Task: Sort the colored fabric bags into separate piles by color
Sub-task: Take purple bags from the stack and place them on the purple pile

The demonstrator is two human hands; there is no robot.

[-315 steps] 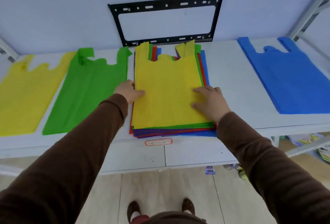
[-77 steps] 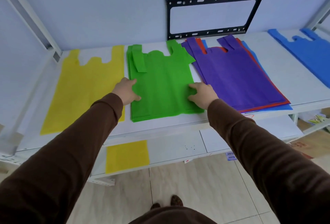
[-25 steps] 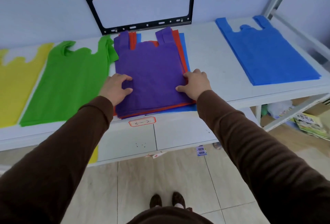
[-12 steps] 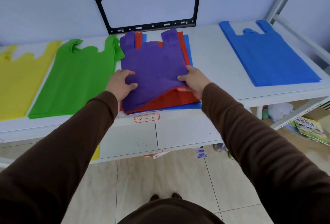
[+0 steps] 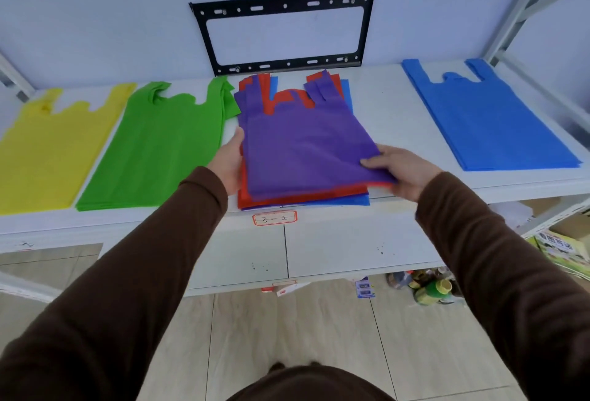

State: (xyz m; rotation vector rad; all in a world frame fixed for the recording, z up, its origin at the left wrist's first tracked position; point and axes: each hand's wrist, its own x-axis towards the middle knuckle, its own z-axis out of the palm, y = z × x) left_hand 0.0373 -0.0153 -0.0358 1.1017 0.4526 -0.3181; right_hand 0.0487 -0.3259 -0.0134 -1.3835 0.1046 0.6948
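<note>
Head view looks down over two brown sleeves reaching to a white shelf (image 5: 392, 106). At the left edge of the purple bag (image 5: 303, 141), the left hand (image 5: 228, 161) has its fingers tucked under the fabric and its thumb up along the side, gripping that edge. On the bag's near right corner, the right hand (image 5: 404, 173) pinches the fabric, thumb on top and fingers beneath. Held this way, the near end of the purple bag is raised off the mixed stack (image 5: 303, 197) below it, while its handles at the far end lie over the stack's handles.

Below the purple bag, a red bag (image 5: 287, 196) shows along the near and left edges, and a blue layer (image 5: 348, 201) peeks out at the near right corner.

Left of the stack and just beside it lies the green pile (image 5: 159, 151), flat, with its handles toward the wall. Further left, the yellow pile (image 5: 48, 151) lies touching or nearly touching the green one. Well apart on the right lies the blue pile (image 5: 491, 119), also flat.

A black metal bracket (image 5: 284, 30) is fixed to the wall behind the stack. A small red-bordered label (image 5: 274, 218) sits on the shelf's front edge under the stack. Bottles (image 5: 427, 288) stand on the floor under the shelf at the right.
</note>
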